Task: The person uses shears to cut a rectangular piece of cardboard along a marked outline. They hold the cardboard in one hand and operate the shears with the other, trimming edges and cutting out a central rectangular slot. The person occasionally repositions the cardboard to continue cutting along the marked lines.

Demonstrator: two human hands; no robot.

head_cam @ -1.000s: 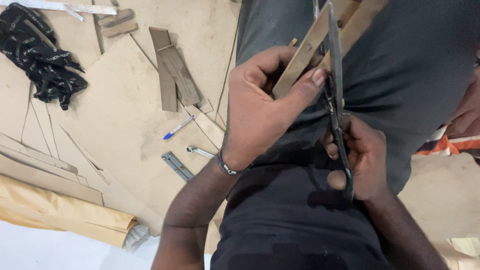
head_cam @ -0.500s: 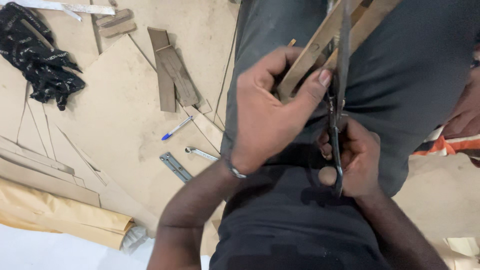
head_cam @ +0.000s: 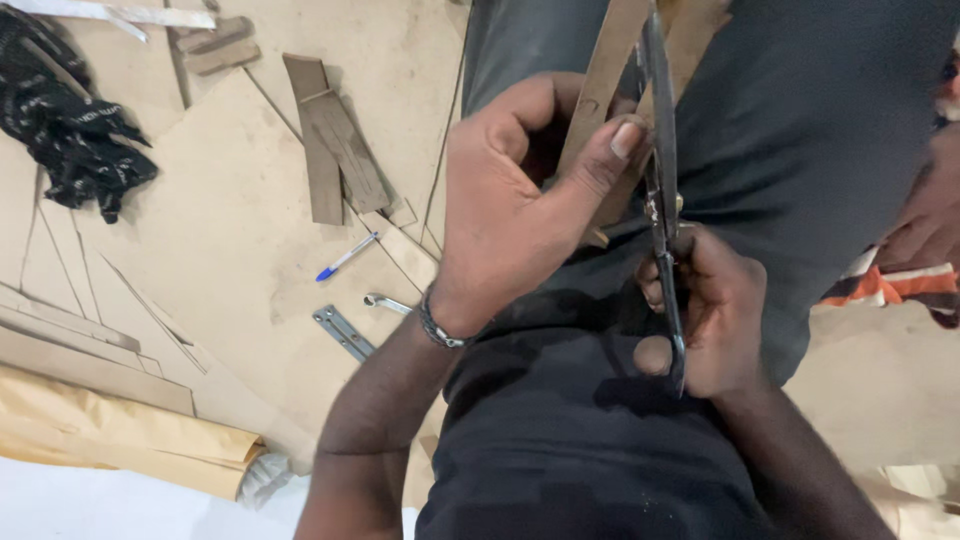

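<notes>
My left hand pinches a long brown strip of board between thumb and fingers, over my dark-clothed lap. My right hand grips the handles of large dark metal scissors, whose blades run up alongside the strip's right edge. The blade tips and the strip's far end run out of the top of the view. A dark band circles my left wrist.
Brown board sheets cover the floor at left. On them lie a blue-capped pen, a metal bracket, a small wrench, cut strips and black cloth. Another person's orange-striped sleeve shows at right.
The strip and scissors have swung from a rightward slant to nearly upright. My left thumb has shifted up along the strip, and both hands sit slightly lower and closer.
</notes>
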